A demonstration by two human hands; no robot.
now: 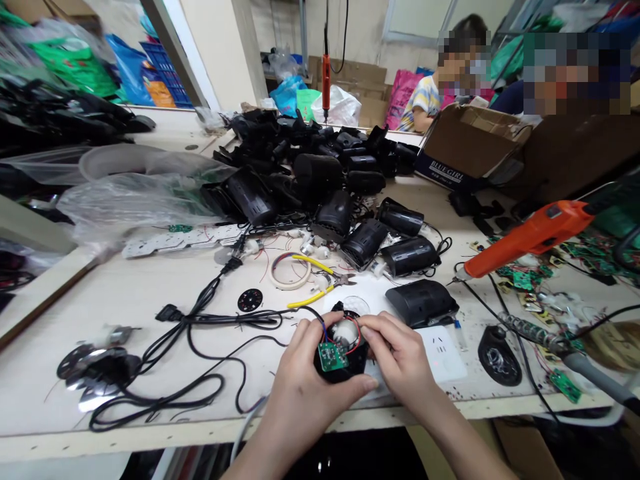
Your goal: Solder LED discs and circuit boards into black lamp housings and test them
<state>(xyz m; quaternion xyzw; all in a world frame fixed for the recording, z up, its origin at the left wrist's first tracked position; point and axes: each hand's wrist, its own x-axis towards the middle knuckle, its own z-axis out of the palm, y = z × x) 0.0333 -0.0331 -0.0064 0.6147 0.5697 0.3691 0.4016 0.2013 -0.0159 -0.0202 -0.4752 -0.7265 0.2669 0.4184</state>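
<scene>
Left hand: the left hand [307, 373] is clamped on a black housing [356, 365], thumb along the near edge, fingers around the far side.
Right hand: the right hand [403, 353] has its fingertips at the housing's right side, beside a thin red wire [359, 341]; cannot tell whether they pinch it.
Housing: held above the front edge of the surface [190, 370], between both hands, interior facing up.
Circuit board: green circuit board [333, 357] at the housing's near left, next to a rounded white part [346, 332].
Cord: black cord [200, 319] looped on the surface, left of the hands; its plug [170, 313] lies flat.
Beyond the hands: yellow-handled cutters [345, 280], jaws apart, beside a tape roll [274, 275]; a black disc [250, 300] nearer left.
Right side: another black casing [421, 302] lying near the right hand; orange screwdriver [530, 237] angled above the surface; black oval piece [500, 357] below it.
Back: heaped black casings [320, 170], a cardboard box [475, 137], and a person in a striped shirt [425, 99].
</scene>
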